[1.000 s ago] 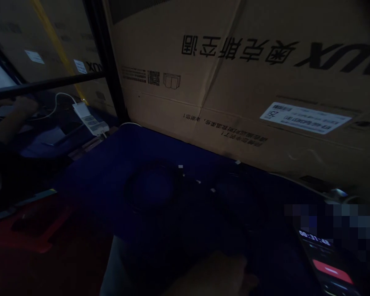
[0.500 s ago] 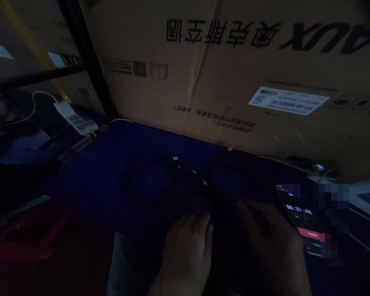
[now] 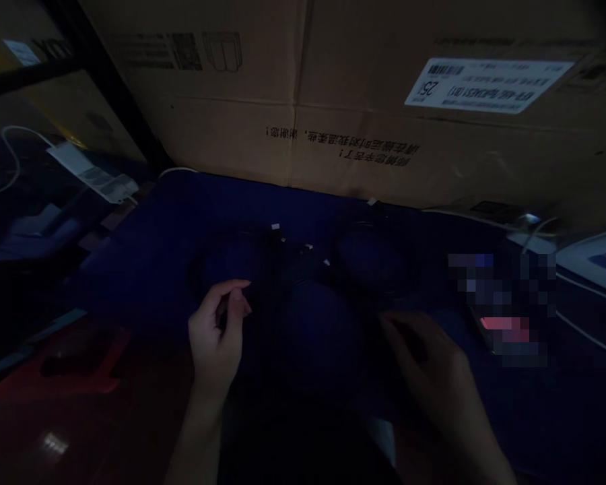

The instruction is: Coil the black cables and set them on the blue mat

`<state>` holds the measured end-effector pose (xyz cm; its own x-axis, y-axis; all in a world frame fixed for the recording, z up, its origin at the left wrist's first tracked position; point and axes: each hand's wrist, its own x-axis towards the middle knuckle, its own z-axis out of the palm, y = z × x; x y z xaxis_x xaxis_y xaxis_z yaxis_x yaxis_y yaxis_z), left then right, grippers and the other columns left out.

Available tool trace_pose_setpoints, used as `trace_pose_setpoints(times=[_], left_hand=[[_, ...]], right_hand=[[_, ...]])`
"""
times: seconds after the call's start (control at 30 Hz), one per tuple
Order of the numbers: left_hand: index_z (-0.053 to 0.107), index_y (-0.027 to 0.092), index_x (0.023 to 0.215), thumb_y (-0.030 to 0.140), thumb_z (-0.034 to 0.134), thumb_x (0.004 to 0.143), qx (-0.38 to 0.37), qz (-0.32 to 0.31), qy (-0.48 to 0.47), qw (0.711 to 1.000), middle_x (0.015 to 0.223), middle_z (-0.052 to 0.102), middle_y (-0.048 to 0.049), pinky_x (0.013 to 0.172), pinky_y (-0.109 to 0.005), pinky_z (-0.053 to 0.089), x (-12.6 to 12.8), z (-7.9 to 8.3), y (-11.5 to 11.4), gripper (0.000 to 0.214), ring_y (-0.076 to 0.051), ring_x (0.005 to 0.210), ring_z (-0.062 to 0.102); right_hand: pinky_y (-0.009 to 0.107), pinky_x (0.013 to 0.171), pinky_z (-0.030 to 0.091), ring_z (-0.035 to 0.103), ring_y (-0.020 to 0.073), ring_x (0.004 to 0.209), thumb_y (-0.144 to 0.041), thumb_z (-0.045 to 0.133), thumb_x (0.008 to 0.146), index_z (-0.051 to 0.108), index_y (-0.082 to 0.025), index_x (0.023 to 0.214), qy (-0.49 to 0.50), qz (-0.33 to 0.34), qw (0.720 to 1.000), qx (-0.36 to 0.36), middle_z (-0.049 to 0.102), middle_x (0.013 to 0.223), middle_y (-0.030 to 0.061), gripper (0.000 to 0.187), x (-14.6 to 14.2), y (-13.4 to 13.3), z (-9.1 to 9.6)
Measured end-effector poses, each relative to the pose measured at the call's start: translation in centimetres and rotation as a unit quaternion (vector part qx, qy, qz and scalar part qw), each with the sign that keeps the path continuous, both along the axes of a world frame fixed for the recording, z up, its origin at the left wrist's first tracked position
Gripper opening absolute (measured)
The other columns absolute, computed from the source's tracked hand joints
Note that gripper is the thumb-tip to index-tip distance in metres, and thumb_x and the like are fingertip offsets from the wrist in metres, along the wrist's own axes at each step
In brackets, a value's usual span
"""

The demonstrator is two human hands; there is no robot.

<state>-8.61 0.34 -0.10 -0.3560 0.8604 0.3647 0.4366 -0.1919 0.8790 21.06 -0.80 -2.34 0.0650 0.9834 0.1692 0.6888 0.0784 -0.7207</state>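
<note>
Three dark rings that look like coiled black cables lie on a dark blue surface: a left coil, a right coil and a middle coil closer to me. Small white tags show among them. My left hand is at the near edge of the left coil, its thumb and forefinger pinched together. To the right of the middle coil, my right hand has its fingers bent together in a pinch. Darkness hides whatever either pinch may hold.
A large printed cardboard box stands along the far edge. On the right lies a phone, partly pixelated, beside white cables. A white power strip is at the far left, past a black frame post. A red stool stands lower left.
My left hand has moved left and away from the middle coil, which now shows more fully. My right hand stays near the right side. The view has tilted downward.
</note>
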Motion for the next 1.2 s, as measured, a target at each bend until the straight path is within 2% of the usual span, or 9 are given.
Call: trace_pose_setpoints(times=[0.23,0.33,0.43,0.5,0.6,0.73,0.87,1.07,1.2], left_hand=[[0.072,0.025,0.107,0.027,0.054,0.107,-0.011,-0.043,0.041,0.998,0.069,0.062,0.0052,0.060,-0.021,0.053,-0.2,-0.5,0.3,0.019,-0.012,0.063,0.064],[0.071,0.024,0.108,0.026,0.052,0.107,-0.016,-0.060,0.102,0.993,0.070,0.064,0.0043,0.057,-0.023,0.051,0.0,-0.5,0.3,0.019,-0.013,0.061,0.063],[0.072,0.022,0.113,0.030,0.061,0.102,-0.020,-0.073,0.192,0.979,0.080,0.069,0.0004,0.063,-0.028,0.052,0.7,-0.5,0.3,0.017,-0.017,0.072,0.067],[0.070,0.021,0.122,0.036,0.069,0.098,-0.025,-0.079,0.249,0.965,0.096,0.073,-0.0045,0.071,-0.032,0.054,1.1,-0.6,0.4,0.029,-0.023,0.088,0.070],[0.065,0.022,0.133,0.036,0.073,0.095,-0.040,-0.095,0.298,0.949,0.116,0.070,-0.0083,0.077,-0.035,0.057,1.3,-0.7,0.4,0.041,-0.027,0.101,0.070],[0.059,0.024,0.141,0.028,0.072,0.095,-0.052,-0.103,0.301,0.947,0.128,0.064,-0.0095,0.076,-0.033,0.058,1.2,-0.8,0.3,0.048,-0.025,0.103,0.069],[0.049,0.021,0.149,0.036,0.068,0.099,-0.040,-0.090,0.253,0.962,0.136,0.062,-0.0144,0.084,-0.039,0.059,1.3,-0.7,0.2,0.055,-0.030,0.116,0.067],[0.048,0.024,0.147,0.040,0.077,0.092,-0.014,-0.131,0.090,0.987,0.123,0.072,-0.0099,0.086,-0.043,0.059,0.6,-0.8,0.1,0.064,-0.028,0.102,0.070],[0.039,0.031,0.151,0.036,0.086,0.084,-0.013,-0.190,-0.090,0.978,0.140,0.063,-0.0109,0.082,-0.036,0.062,-0.5,-1.3,0.4,0.082,-0.019,0.094,0.071]], right_hand=[[0.042,0.082,0.056,0.075,0.0297,0.097,-0.051,0.057,0.096,0.073,-0.026,0.104,-0.015,-0.017,0.999,-0.044,0.079,0.106,0.0074,0.031,-0.1,0.3,0.4],[0.045,0.081,0.056,0.075,0.0329,0.098,-0.062,0.054,0.097,0.074,-0.026,0.107,-0.030,-0.028,0.998,-0.056,0.080,0.106,0.0088,0.043,-1.2,0.3,1.0],[0.051,0.077,0.054,0.074,0.0407,0.098,-0.072,0.063,0.088,0.072,-0.023,0.111,-0.100,-0.042,0.991,-0.078,0.079,0.107,0.0137,0.055,-2.6,0.6,1.7],[0.054,0.076,0.053,0.073,0.0452,0.098,-0.065,0.066,0.086,0.071,-0.020,0.113,-0.159,-0.040,0.982,-0.094,0.078,0.108,0.0181,0.053,-3.2,1.2,1.8],[0.053,0.073,0.052,0.074,0.0439,0.085,-0.046,0.060,0.088,0.070,-0.019,0.101,-0.169,-0.012,0.980,-0.100,0.078,0.091,0.0178,0.031,-3.2,2.2,1.7],[0.051,0.072,0.054,0.074,0.0390,0.078,-0.040,0.061,0.086,0.064,-0.021,0.100,-0.078,0.022,0.994,-0.071,0.075,0.079,0.0123,0.024,-2.5,2.5,1.9],[0.039,0.065,0.058,0.073,0.0244,0.068,-0.051,0.061,0.094,0.054,-0.026,0.112,0.090,0.041,0.995,-0.023,0.073,0.087,0.0031,0.031,-3.4,1.6,3.2],[0.029,0.047,0.033,0.041,0.0129,0.049,-0.061,0.067,0.092,0.054,-0.031,0.103,0.322,-0.011,0.945,0.061,0.055,0.075,-0.0050,0.035,-6.4,1.0,4.0],[0.028,0.049,0.025,0.035,0.0135,0.053,-0.066,0.073,0.084,0.059,-0.029,0.095,0.403,-0.051,0.909,0.088,0.045,0.070,-0.0059,0.041,-8.0,0.9,4.4]])
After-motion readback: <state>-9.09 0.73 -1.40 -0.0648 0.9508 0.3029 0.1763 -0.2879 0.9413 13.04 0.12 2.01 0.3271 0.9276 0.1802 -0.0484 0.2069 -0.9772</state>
